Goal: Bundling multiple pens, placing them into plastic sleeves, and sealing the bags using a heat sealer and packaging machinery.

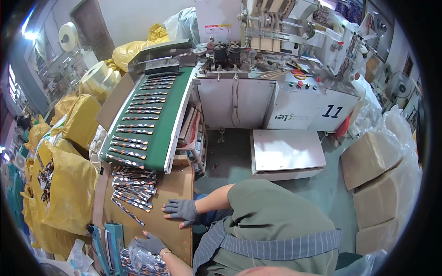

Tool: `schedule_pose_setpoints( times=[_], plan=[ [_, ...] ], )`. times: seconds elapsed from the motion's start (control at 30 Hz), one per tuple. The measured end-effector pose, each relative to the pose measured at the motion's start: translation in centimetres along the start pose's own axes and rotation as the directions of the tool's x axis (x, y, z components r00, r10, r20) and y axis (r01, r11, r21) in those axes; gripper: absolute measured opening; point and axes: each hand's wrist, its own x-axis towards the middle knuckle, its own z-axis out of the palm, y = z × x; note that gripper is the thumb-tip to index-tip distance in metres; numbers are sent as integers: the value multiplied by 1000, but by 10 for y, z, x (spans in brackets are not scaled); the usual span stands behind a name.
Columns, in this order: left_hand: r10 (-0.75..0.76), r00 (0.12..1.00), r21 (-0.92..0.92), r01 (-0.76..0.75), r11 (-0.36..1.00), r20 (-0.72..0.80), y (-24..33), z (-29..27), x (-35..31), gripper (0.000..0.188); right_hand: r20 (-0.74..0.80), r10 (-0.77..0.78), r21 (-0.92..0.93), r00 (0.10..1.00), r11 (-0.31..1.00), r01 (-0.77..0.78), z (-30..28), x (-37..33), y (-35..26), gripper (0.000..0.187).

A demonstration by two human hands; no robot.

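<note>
My right hand (182, 210), in a grey fingerless glove, lies with fingers spread on the brown tabletop (170, 184), holding nothing. Beside it is a heap of narrow patterned packets (133, 186) in black, white, orange and blue; one lies slantwise apart from the heap. My left hand (151, 242), gloved alike, rests with fingers stretched out at a clear plastic bag (140, 255). Similar packets lie under and around that bag. Above the heap, a green conveyor belt (161, 115) carries a row of spaced packets and ends at the table.
A teal hand sealer (113, 244) stands at the table's near left. Yellow bags (69, 188) crowd the left side. Past the belt stands a packing machine (230, 60) with a button panel (304, 87). Cartons (373, 184) are stacked at right; a white-topped box (289, 149) sits on the floor.
</note>
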Motion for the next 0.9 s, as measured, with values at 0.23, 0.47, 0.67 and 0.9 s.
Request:
schedule_pose_setpoints(
  times=[0.23, 0.47, 0.67, 0.9],
  plan=[
    [-10, 1000, -47, 10, 999, 10, 10, -7, 0, 59, 12, -5, -29, 1000, 1000, 6, -7, 2, -1, 77],
    [-48, 999, -45, 48, 998, 15, 12, -10, -2, 57, 33, -7, -54, 999, 999, 8, -11, 2, -3, 76],
    [-85, 995, -75, 88, 993, 44, 13, -13, -4, 56, 48, -10, -60, 999, 998, 13, -12, 3, -5, 76],
    [-128, 987, -118, 139, 983, 93, 16, -14, -1, 56, 68, -3, -85, 998, 996, 9, -17, 6, -7, 74]
  ],
)
